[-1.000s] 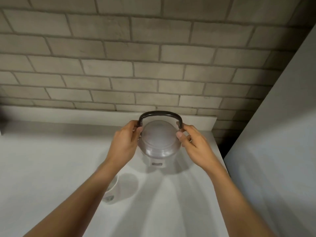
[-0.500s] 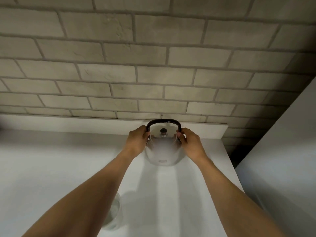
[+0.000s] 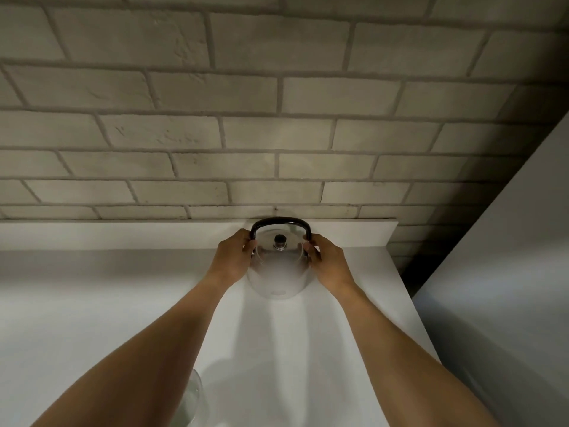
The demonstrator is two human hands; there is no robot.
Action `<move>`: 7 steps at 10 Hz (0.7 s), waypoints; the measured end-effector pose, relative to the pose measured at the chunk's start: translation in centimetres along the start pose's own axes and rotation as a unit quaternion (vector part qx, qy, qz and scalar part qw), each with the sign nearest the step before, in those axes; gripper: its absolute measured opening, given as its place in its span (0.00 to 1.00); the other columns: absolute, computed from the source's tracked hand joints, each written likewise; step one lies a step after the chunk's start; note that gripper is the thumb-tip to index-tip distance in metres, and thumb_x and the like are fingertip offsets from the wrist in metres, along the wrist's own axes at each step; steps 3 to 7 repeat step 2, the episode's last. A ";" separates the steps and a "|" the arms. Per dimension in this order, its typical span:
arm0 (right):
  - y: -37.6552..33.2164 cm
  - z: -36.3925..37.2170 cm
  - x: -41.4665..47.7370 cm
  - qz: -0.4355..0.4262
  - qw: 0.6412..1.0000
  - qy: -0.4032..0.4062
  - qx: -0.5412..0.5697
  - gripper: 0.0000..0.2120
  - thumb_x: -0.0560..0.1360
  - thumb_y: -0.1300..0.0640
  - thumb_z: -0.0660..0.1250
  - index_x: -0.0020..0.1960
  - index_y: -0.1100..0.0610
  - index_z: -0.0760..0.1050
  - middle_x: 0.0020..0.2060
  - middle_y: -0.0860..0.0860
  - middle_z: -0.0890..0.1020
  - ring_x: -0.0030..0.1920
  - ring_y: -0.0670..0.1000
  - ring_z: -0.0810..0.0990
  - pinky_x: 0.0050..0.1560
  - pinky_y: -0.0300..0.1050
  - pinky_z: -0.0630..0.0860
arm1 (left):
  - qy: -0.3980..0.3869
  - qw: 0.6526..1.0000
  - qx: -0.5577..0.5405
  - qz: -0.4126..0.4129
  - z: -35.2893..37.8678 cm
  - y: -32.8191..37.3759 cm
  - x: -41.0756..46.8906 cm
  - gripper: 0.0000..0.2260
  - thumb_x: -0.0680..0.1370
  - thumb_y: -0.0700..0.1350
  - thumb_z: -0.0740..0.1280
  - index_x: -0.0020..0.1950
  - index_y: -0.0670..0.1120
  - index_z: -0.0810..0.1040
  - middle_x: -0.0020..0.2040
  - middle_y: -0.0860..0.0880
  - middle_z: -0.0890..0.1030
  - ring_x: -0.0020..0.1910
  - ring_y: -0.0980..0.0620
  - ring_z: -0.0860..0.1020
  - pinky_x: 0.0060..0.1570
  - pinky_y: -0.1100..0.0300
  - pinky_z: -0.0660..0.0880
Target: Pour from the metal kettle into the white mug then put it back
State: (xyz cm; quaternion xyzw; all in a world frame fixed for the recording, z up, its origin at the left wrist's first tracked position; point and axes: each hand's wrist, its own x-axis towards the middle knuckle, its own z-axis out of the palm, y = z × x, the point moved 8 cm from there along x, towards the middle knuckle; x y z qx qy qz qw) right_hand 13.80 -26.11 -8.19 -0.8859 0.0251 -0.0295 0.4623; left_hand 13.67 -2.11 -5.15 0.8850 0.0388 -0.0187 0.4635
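The metal kettle (image 3: 278, 272) stands upright at the back of the white counter (image 3: 92, 303), close to the low backsplash ledge, with a black arched handle and a small dark lid knob. My left hand (image 3: 235, 257) grips its left side at the handle base. My right hand (image 3: 328, 261) grips the right side the same way. The white mug (image 3: 192, 402) sits near the bottom edge of the view, mostly hidden under my left forearm.
A grey brick wall (image 3: 277, 134) rises behind the counter. A white backsplash ledge (image 3: 123, 234) runs along the wall. A tall pale panel (image 3: 508, 272) stands to the right, with a dark gap between it and the counter.
Both hands have carried the kettle away from me toward the wall and set it upright; a second ago it was tilted, its underside facing me. The mug has slid down the view.
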 end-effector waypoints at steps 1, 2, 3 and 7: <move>-0.1 -0.4 -0.5 -0.007 0.999 -0.015 -0.030 0.18 0.85 0.51 0.64 0.74 0.52 0.74 0.64 0.51 0.80 0.60 0.55 0.82 0.62 0.45 0.75 | -0.026 1.000 0.000 -0.004 0.4 0.0 0.0 0.17 0.83 0.47 0.67 0.72 0.45 0.74 0.67 0.43 0.80 0.60 0.43 0.81 0.58 0.52 0.77; -0.8 -1.9 -1.9 -0.013 0.999 0.023 -0.017 0.25 0.84 0.47 0.66 0.79 0.53 0.69 0.67 0.50 0.78 0.59 0.53 0.83 0.62 0.45 0.75 | 0.005 1.000 0.014 0.022 -0.8 1.1 -0.4 0.30 0.81 0.49 0.70 0.81 0.45 0.64 0.75 0.42 0.73 0.71 0.41 0.76 0.69 0.48 0.73; -0.8 -1.9 -1.9 -0.013 0.999 0.023 -0.017 0.25 0.84 0.47 0.66 0.79 0.53 0.69 0.67 0.50 0.78 0.59 0.53 0.83 0.62 0.45 0.75 | 0.005 1.000 0.014 0.022 -0.8 1.1 -0.4 0.30 0.81 0.49 0.70 0.81 0.45 0.64 0.75 0.42 0.73 0.71 0.41 0.76 0.69 0.48 0.73; -0.8 -1.9 -1.9 -0.013 0.999 0.023 -0.017 0.25 0.84 0.47 0.66 0.79 0.53 0.69 0.67 0.50 0.78 0.59 0.53 0.83 0.62 0.45 0.75 | 0.005 1.000 0.014 0.022 -0.8 1.1 -0.4 0.30 0.81 0.49 0.70 0.81 0.45 0.64 0.75 0.42 0.73 0.71 0.41 0.76 0.69 0.48 0.73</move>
